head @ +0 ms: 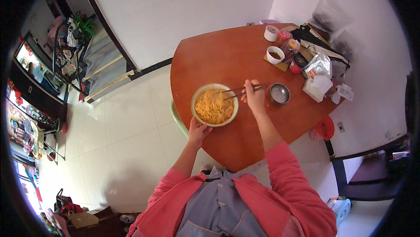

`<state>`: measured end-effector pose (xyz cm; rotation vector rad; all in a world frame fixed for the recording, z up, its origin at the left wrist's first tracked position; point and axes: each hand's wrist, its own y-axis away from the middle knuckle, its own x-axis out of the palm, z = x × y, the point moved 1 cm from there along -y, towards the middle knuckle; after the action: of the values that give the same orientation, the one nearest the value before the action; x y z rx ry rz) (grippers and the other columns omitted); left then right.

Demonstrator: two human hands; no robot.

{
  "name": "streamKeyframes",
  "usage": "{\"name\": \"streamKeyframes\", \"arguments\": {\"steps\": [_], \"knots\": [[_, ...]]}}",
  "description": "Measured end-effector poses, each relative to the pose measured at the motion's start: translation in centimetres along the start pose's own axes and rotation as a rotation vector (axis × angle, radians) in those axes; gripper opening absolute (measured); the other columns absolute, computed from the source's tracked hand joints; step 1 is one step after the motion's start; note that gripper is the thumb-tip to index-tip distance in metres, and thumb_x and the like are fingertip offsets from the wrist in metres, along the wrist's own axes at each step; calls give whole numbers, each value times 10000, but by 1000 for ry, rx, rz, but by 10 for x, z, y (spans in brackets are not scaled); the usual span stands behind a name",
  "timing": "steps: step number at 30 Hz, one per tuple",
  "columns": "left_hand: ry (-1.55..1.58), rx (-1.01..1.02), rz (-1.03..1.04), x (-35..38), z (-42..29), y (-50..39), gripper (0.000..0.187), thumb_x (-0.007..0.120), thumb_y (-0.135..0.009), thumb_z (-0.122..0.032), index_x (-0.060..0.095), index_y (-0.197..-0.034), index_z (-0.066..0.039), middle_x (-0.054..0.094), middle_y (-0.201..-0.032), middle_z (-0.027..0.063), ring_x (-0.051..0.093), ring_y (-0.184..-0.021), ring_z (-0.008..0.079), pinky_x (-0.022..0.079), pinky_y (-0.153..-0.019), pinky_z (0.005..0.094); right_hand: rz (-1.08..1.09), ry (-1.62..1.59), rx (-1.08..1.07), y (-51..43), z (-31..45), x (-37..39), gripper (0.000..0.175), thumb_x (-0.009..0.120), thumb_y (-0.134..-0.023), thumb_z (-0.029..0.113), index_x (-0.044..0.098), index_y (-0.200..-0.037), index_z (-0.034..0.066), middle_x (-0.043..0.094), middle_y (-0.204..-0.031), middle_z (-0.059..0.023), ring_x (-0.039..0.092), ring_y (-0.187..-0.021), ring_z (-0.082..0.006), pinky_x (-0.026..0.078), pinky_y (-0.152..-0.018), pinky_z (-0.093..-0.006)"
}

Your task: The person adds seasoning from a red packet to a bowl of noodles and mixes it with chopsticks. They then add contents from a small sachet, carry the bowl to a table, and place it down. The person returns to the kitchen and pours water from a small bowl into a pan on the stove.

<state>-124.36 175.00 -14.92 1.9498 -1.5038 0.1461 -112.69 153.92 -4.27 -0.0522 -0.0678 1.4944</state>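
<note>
A wide bowl [193, 105] full of yellowish noodles [213, 107] stands on the brown wooden table [210, 60]. My left hand [198, 132] grips the bowl at its near left rim. In my right hand [253, 95] is a pair of dark chopsticks [238, 96]. Their tips reach over the right side of the bowl and touch the noodles. Just right of that hand sits a small metal bowl [280, 93] with a shiny, pale inside; I cannot tell what it contains.
At the table's right back are a white cup of dark sauce [275, 55], a red-lidded jar [283, 37], a yellow-lidded jar [291, 48], a paper roll [271, 33] and a foil package [318, 66]. Below the right edge stands a red bin [325, 128]. Stairs [108, 66] rise at left.
</note>
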Motion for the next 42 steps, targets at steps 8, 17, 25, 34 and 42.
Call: {"name": "streamKeyframes", "arguments": {"steps": [8,17,25,34,42], "knots": [[3,10,6,0,-1,0,562,497,-853,33,274,-1334,-153,559,-1020,96,603,-801,193,547,-717,320,368,318,-169,19,18,20,280,515,-911,294,511,-801,36,525,-561,-48,527,-455,-124,419,-427,-295],[16,2,-9,0,0,-1,585,488,-846,51,268,-1342,-166,560,-1025,87,593,-836,187,541,-736,324,29,-74,174,-3,-50,-12,283,486,-922,273,491,-841,2,572,-671,-84,523,-411,-145,434,-377,-278],[-4,-11,-6,0,-2,-2,582,483,-848,37,271,-1346,-177,574,-1070,83,601,-864,187,535,-733,318,-244,-618,529,16,-111,11,184,490,-911,174,472,-832,10,560,-648,-123,564,-467,-214,480,-402,-294],[10,-1,7,-1,0,-2,603,493,-845,41,264,-1356,-183,570,-1032,89,606,-844,196,541,-729,312,-174,-760,357,-1,-36,13,152,559,-871,181,501,-827,48,548,-725,-74,562,-549,-191,478,-443,-243],[29,4,22,-2,0,-2,603,505,-846,31,257,-1356,-175,560,-1056,99,604,-857,195,545,-721,318,-164,-694,230,-16,42,15,136,564,-869,182,510,-835,62,561,-751,-53,558,-540,-188,479,-451,-261]]}}
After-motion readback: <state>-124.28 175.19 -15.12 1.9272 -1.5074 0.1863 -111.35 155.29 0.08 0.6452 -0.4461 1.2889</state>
